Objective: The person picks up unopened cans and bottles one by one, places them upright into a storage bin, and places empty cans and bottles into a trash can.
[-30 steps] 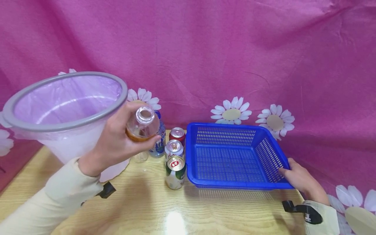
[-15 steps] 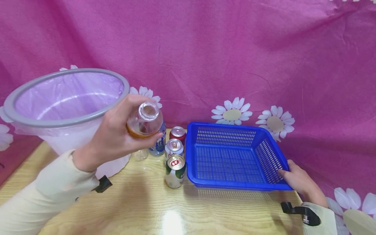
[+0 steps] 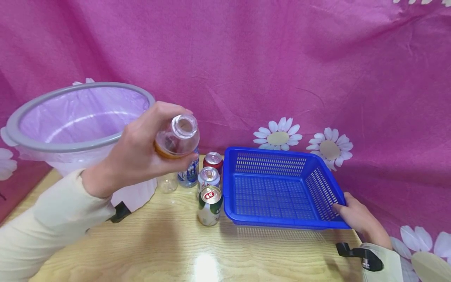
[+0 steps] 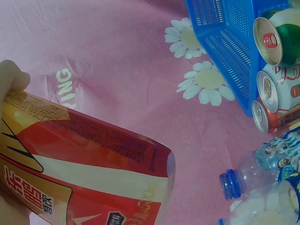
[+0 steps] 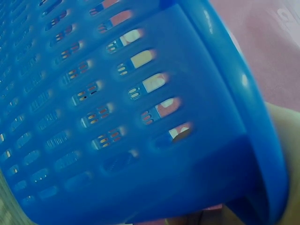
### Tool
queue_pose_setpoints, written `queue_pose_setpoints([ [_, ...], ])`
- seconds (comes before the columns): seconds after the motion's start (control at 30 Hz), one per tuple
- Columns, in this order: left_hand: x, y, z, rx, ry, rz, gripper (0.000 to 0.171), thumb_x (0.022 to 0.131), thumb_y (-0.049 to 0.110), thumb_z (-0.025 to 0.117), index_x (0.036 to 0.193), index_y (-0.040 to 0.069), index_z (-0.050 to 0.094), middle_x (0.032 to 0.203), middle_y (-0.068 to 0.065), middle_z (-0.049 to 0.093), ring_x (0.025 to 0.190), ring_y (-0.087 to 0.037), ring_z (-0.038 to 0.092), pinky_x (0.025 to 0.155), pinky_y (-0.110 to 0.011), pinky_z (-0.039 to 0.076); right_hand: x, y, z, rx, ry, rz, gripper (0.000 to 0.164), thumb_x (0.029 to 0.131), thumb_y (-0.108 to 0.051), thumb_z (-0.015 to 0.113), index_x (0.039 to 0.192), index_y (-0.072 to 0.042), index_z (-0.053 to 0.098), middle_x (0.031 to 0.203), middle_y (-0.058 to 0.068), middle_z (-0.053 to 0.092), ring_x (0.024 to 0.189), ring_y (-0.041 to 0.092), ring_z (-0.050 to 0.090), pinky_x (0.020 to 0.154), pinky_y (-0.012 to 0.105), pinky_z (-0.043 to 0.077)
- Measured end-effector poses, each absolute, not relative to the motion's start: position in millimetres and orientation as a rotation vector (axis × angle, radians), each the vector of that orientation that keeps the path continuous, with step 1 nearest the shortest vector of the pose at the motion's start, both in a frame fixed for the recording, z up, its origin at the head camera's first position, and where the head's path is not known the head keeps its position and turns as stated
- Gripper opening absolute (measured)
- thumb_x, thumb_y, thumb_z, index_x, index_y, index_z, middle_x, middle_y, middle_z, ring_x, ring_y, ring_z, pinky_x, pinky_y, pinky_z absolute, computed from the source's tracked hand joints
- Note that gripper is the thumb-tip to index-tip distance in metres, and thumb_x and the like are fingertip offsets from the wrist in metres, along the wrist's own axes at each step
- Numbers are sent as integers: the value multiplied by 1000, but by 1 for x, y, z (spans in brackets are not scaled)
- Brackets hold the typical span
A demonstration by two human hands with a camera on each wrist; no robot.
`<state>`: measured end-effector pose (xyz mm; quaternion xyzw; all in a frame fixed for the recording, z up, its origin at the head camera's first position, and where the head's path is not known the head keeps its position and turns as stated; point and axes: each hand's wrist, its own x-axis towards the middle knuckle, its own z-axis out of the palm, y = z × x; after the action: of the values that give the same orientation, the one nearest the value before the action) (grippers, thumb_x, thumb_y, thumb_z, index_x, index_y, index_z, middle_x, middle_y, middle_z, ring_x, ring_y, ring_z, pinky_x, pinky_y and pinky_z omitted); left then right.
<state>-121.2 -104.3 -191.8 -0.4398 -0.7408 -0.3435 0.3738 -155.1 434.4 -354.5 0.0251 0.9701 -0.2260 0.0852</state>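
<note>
Pink daisy backdrop (image 3: 246, 58) behind a wood table (image 3: 169, 250). Left hand (image 3: 141, 152) is wrapped around an uncapped bottle (image 3: 177, 137), held in the air between the lined bin (image 3: 79, 117) and the cans (image 3: 210, 196). Right hand (image 3: 357, 217) grips the near-right corner of the blue basket (image 3: 282, 188), which sits on the table just right of the cans.

Cans (image 3: 210, 188) crowd the gap between bin (image 3: 81, 117) and basket (image 3: 282, 188); the near tabletop (image 3: 211, 254) lies open.

Lined bin (image 3: 70, 117), three cans (image 3: 210, 188), daisy backdrop (image 3: 278, 137).
</note>
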Motion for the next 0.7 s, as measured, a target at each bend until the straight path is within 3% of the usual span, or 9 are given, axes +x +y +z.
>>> queue_pose_setpoints([
  [0.37, -119, -104, -179, -1209, -1875, -860, 55, 71, 15, 80, 116, -3, 54, 111, -13, 64, 104, -19, 62, 102, -16, 46, -155, 435, -356, 129, 2843, -748, 51, 99, -28, 45, 134, 7, 35, 119, 31, 59, 100, 36, 61, 86, 50, 46],
  [0.7, -117, -106, -173, -1247, -1863, -791, 54, 72, 14, 79, 117, -3, 54, 111, -14, 63, 105, -20, 61, 102, -16, 47, -155, 435, -357, 120, 2873, -733, 48, 97, -27, 47, 131, 6, 38, 117, 30, 61, 100, 35, 62, 80, 38, 45],
])
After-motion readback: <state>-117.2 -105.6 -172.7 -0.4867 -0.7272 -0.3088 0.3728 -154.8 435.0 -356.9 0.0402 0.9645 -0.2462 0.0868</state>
